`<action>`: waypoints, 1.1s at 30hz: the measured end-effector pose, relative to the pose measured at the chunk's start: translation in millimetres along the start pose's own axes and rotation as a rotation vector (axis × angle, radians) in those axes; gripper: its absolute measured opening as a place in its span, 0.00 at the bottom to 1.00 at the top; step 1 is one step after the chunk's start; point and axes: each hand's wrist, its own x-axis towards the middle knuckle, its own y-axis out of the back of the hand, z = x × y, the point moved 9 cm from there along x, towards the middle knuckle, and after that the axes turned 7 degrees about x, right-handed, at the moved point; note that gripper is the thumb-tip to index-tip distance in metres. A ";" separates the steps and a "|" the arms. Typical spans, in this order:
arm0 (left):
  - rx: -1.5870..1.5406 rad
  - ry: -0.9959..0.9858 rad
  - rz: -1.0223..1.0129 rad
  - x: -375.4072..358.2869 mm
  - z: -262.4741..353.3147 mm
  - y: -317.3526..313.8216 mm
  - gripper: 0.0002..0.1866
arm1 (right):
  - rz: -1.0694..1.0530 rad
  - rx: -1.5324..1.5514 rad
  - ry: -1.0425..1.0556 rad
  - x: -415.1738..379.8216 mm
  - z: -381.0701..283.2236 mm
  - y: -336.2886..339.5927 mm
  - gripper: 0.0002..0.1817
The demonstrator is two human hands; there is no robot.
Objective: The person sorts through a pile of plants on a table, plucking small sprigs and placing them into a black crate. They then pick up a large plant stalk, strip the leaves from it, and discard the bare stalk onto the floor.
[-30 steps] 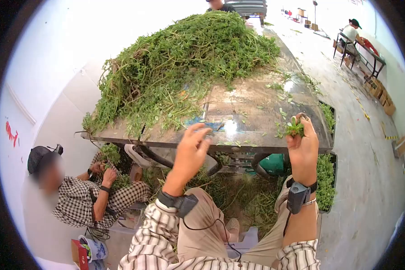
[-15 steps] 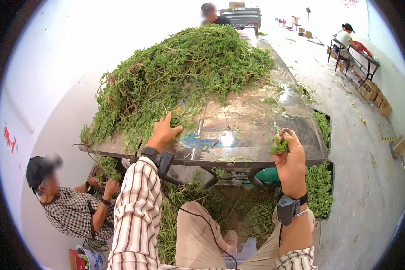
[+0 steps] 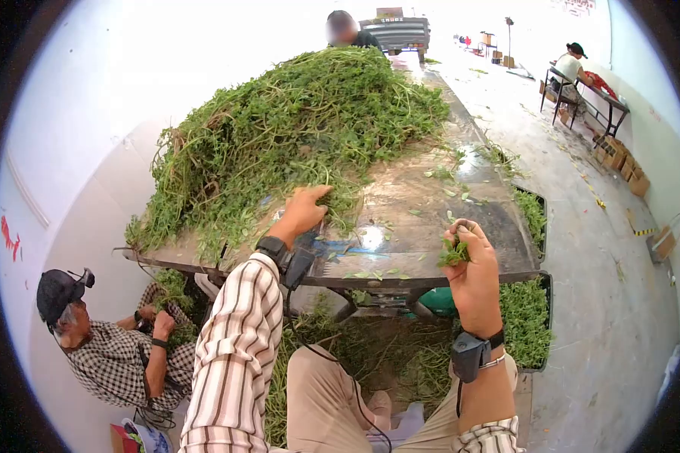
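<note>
A large heap of leafy green stems (image 3: 279, 121) covers the back and left of the worktable (image 3: 423, 219). At the heap's near edge, my left hand (image 3: 304, 211) lies over loose greens, one finger stretched to the right and touching or nearly touching them; its other fingers are partly hidden. A small bunch of green sprigs (image 3: 453, 252) is pinched in the closed fingers of my right hand (image 3: 472, 272), raised just over the table's front right edge. Loose leaves are scattered on the tabletop between my hands.
Crates of greens (image 3: 527, 321) stand by the table's right side. Stems (image 3: 431, 374) litter the floor around my legs. A person in a checked shirt (image 3: 117, 359) handles greens at left. Another person (image 3: 343, 34) is behind the heap; a third (image 3: 570, 68) sits far right.
My left hand has moved right and slightly up along the heap's near edge. My right hand still holds its sprigs, nearly in place. The view has shifted slightly.
</note>
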 end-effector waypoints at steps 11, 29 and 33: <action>-0.313 0.159 0.515 -15.6 -12.2 76.1 0.12 | 0.027 0.007 0.011 -1.9 2.0 -1.2 0.03; -0.033 0.379 0.161 -31.8 -65.5 44.0 0.13 | -0.048 -0.006 -0.010 -2.2 7.8 -8.5 0.03; -0.041 0.330 0.248 -26.4 -62.4 66.6 0.12 | -0.053 -0.015 -0.011 -2.9 8.9 -12.1 0.03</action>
